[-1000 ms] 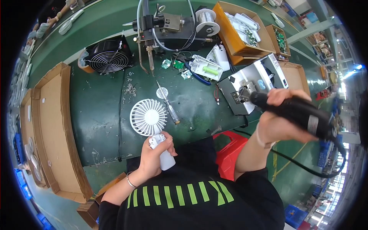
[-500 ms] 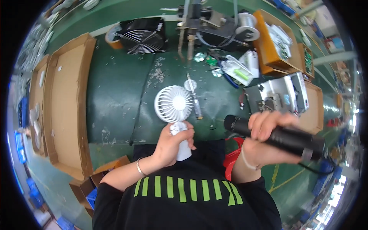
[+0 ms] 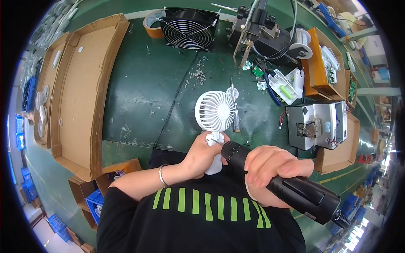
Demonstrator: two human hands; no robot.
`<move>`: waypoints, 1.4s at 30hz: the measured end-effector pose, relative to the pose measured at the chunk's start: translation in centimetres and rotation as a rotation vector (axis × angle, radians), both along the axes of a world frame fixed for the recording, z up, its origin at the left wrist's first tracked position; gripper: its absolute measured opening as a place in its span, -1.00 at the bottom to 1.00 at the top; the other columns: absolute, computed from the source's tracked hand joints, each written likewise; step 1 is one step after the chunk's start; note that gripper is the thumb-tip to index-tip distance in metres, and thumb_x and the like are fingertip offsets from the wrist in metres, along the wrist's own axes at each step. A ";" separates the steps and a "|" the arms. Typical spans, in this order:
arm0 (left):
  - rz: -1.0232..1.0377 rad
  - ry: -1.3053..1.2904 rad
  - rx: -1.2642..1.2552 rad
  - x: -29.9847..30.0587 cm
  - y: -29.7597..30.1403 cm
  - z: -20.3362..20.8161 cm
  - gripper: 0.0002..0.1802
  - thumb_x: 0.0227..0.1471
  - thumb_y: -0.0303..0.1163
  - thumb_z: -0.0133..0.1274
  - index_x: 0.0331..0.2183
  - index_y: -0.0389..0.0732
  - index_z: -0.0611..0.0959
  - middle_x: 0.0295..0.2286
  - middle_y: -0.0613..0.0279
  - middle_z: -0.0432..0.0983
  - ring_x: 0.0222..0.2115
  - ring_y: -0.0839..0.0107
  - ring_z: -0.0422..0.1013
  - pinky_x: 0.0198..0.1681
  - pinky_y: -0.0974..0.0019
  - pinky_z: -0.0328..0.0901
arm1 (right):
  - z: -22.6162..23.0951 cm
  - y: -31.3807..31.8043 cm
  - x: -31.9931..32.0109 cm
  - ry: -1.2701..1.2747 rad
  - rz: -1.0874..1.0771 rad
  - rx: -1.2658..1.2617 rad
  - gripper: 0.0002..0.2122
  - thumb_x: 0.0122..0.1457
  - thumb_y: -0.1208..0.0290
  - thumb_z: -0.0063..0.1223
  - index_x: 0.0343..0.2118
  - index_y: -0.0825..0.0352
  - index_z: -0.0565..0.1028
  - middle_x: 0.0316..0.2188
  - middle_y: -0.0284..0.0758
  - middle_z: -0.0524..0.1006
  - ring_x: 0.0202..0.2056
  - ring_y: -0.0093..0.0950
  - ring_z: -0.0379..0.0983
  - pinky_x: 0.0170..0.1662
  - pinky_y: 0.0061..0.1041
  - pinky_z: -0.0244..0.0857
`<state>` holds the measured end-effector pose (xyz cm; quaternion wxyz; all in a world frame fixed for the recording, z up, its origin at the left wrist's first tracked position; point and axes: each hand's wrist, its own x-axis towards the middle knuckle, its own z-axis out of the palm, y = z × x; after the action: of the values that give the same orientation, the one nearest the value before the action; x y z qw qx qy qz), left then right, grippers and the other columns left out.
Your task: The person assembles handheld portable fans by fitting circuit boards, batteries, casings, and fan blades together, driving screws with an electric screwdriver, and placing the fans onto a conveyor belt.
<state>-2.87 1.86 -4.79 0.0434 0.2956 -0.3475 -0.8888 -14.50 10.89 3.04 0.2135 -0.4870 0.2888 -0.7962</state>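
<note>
My left hand [image 3: 198, 157] is wrapped round the handle of a white handheld fan [image 3: 216, 113] at the table's near edge, its round slatted head pointing away from me. My right hand [image 3: 274, 166] grips a black electric screwdriver [image 3: 306, 196], held slantwise from the lower right. The driver's thin bit reaches the top of the fan's handle, just below the head; whether it sits in a screw is too small to tell. Beside the fan head lies a slim screwdriver with a clear handle [image 3: 236, 120], over a small white disc.
Loose screws [image 3: 197, 76] are scattered beyond the fan. A black cooling fan [image 3: 189, 33] and a tape roll [image 3: 152, 26] stand at the back. Cardboard trays [image 3: 80, 101] line the left. On the right are a soldering stand [image 3: 257, 31], a solder spool [image 3: 300, 44] and a metal-cased device [image 3: 310, 128].
My right hand has brought the electric screwdriver leftward, its bit now at the fan's handle. The view has shifted, so the table's things appear farther right. My left hand keeps its hold on the fan.
</note>
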 end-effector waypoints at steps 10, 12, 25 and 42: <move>0.000 0.026 -0.078 0.3 0.2 -1.3 -0.82 0.00 -0.48 0.03 -0.29 -0.30 0.46 -0.58 0.21 0.44 -0.62 0.45 0.40 -0.51 0.36 0.35 | -0.6 -1.2 0.3 -0.129 0.026 0.086 -0.82 0.17 0.35 0.00 -0.41 0.36 0.33 -0.65 -0.24 0.46 -0.68 -0.36 0.40 -0.52 -0.34 0.31; 0.001 0.042 -0.104 0.4 0.3 -1.6 -0.82 0.01 -0.47 0.03 -0.30 -0.30 0.46 -0.59 0.21 0.44 -0.63 0.45 0.40 -0.51 0.36 0.35 | -0.6 -1.5 0.5 -0.141 0.001 0.084 -0.82 0.18 0.36 -0.02 -0.45 0.35 0.32 -0.69 -0.25 0.45 -0.71 -0.37 0.39 -0.55 -0.36 0.31; 0.052 0.020 -0.118 0.3 0.2 -1.6 -0.92 0.02 -0.53 -0.01 -0.36 -0.27 0.52 -0.53 0.30 0.46 -0.53 0.55 0.39 -0.44 0.44 0.32 | -0.4 -1.9 1.4 -0.159 -0.035 0.035 -0.71 0.11 0.27 0.04 -0.57 0.37 0.29 -0.70 -0.20 0.45 -0.70 -0.33 0.40 -0.57 -0.38 0.30; 0.511 -0.212 -0.588 7.0 -18.4 10.3 -0.40 0.02 -0.21 0.16 -0.02 -0.25 0.27 -0.42 0.17 0.43 -0.55 0.49 0.43 -0.54 0.45 0.33 | -3.1 0.2 -3.1 -0.160 -0.579 0.184 -0.20 0.06 -0.47 -0.53 -0.41 0.41 0.33 -0.80 -0.32 0.31 -0.77 -0.48 0.25 -0.66 -0.58 0.19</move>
<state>4.14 -16.53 5.53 0.3097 0.4377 -0.5049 -0.6765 -17.63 11.10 -0.11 0.0430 -0.2992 0.4685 -0.8301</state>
